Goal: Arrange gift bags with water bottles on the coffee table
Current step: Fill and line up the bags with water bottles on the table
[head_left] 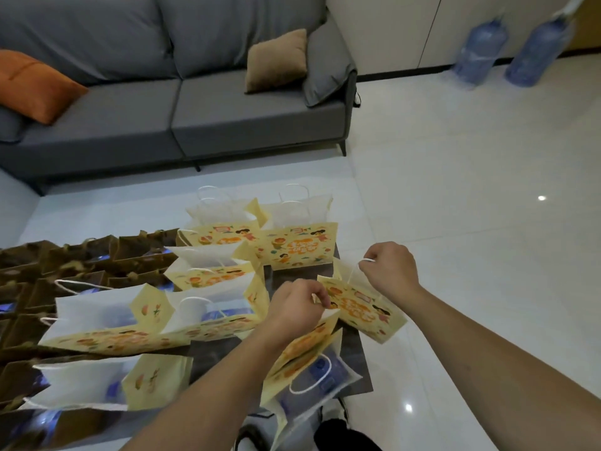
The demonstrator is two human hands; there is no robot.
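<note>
Holding one pale-yellow printed paper gift bag (361, 307) over the dark tabletop (353, 353) right edge: my right hand (390, 268) pinches its white cord handle, my left hand (296, 312) pinches its near rim; the bag tilts, long axis running between them.

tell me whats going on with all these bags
A person is setting out gift bags on a dark coffee table. The right hand grips the white cord handle of a yellow gift bag at the table's right edge, while the left hand pinches its top edge. More yellow bags and brown bags crowd the table, several showing blue bottles inside. A grey sofa stands behind.
</note>
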